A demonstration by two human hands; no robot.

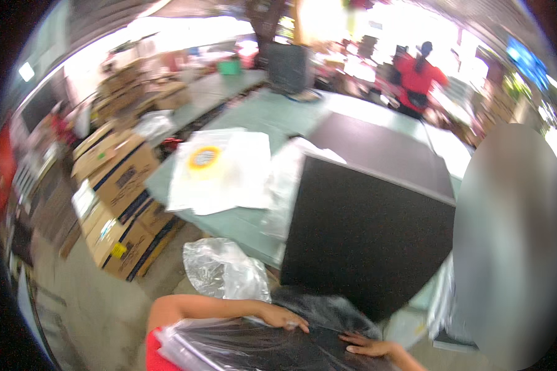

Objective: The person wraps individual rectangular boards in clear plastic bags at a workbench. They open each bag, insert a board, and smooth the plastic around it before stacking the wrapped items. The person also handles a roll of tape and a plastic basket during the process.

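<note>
Close in front of me, a dark flat panel in a clear plastic bag [229, 341] lies at the lower edge. My left arm reaches across it. My left hand [284, 316] is at the bag's far side, its fingers bent and closed on the plastic. My right hand [368, 346] lies on the dark, plastic-covered surface to the right, fingers stretched out and apart. Beyond them a large black panel [368, 235] leans upright at a tilt against the table's near edge. Motion blurs the fine detail of the fingers.
The green table [223, 229] carries white sheets or bags [241, 179] and a flat dark panel [377, 145]. Crumpled clear plastic [220, 272] hangs by its near edge. Cardboard boxes [124, 173] are stacked left. A blurred-out person [513, 247] stands right; another in red [414, 80] is farther back.
</note>
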